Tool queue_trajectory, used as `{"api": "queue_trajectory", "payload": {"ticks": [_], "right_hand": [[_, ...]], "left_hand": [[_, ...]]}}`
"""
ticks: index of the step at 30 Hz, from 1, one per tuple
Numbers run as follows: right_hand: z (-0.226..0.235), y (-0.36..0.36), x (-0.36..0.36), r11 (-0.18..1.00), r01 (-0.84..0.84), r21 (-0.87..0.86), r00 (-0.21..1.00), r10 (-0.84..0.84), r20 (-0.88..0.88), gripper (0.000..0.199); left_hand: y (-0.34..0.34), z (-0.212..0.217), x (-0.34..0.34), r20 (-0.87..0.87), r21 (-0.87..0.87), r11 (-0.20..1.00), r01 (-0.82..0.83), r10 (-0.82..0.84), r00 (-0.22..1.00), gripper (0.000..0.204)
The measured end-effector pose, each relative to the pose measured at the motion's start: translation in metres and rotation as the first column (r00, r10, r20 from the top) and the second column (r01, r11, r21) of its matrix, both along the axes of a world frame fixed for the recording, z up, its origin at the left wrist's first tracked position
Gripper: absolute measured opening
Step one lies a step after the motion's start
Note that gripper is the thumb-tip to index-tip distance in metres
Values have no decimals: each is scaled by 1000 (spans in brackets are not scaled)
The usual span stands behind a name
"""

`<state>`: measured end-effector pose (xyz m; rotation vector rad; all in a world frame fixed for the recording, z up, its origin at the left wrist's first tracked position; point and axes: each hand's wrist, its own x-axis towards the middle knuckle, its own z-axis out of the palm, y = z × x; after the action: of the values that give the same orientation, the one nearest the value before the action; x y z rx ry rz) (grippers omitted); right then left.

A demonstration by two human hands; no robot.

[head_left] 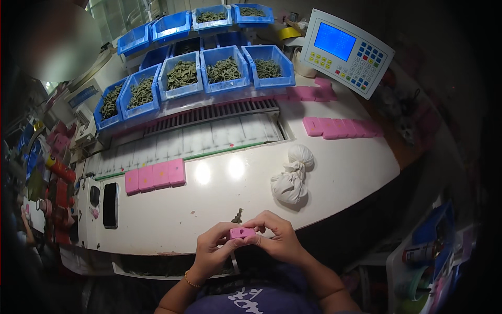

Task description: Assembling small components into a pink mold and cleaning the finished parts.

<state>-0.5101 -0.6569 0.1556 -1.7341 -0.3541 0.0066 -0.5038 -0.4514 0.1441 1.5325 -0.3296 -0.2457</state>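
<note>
Both of my hands hold a small pink block [242, 233] with a dark round hole in its side, close to the table's near edge. My left hand [213, 242] grips its left end, fingers behind and thumb in front. My right hand [280, 239] pinches the right end with curled fingers and thumb. Just beyond the block lies a small dark, jagged piece [238, 215] on the white table [219, 201]. A row of similar pink blocks [155, 177] sits further off to the left.
Blue bins [225, 68], several with greenish metal pieces, stand in tiers at the back. A knotted white cloth bag [291, 183] lies right of centre. Another pink block row [342, 129] is at the right, below a control panel [348, 52]. A phone [110, 205] lies left.
</note>
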Motion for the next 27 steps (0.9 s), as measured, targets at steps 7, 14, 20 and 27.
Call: {"api": "queue_trajectory", "payload": {"ticks": [7, 14, 20, 27], "right_hand": [[16, 10, -5, 986, 164, -39, 923, -139, 359, 37], [7, 26, 0, 983, 130, -132, 857, -44, 514, 37], [11, 49, 0, 981, 82, -177, 814, 37, 580, 34], [-23, 12, 20, 908, 339, -244, 837, -173, 519, 32]], "left_hand": [[-2, 15, -3, 233, 136, 986, -99, 66, 970, 27], [-4, 16, -2, 437, 257, 941, -219, 89, 895, 27], [15, 17, 6, 290, 325, 870, -371, 282, 915, 25], [94, 2, 19, 577, 708, 340, -618, 226, 785, 42]]}}
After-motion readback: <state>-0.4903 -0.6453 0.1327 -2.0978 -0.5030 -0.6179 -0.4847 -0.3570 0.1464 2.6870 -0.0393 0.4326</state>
